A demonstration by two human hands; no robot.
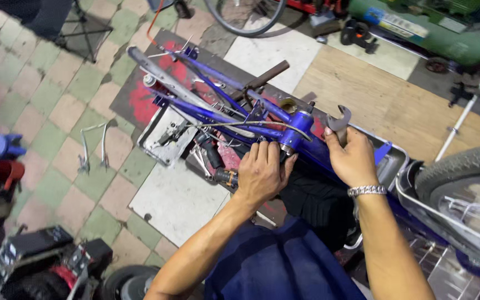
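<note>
The left hand gripped the blue frame lying on the floor at centre. At its 3 o'clock, the right hand closed around a spanner.

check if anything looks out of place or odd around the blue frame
The blue frame lies on its side on the floor, stripped, with loose cables trailing over it. A bent metal bracket lies alone on the tiles. The right hand holds a wrench.

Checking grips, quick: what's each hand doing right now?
Left hand: closed around the blue bicycle frame.
Right hand: closed, holding an open-ended wrench.
</note>
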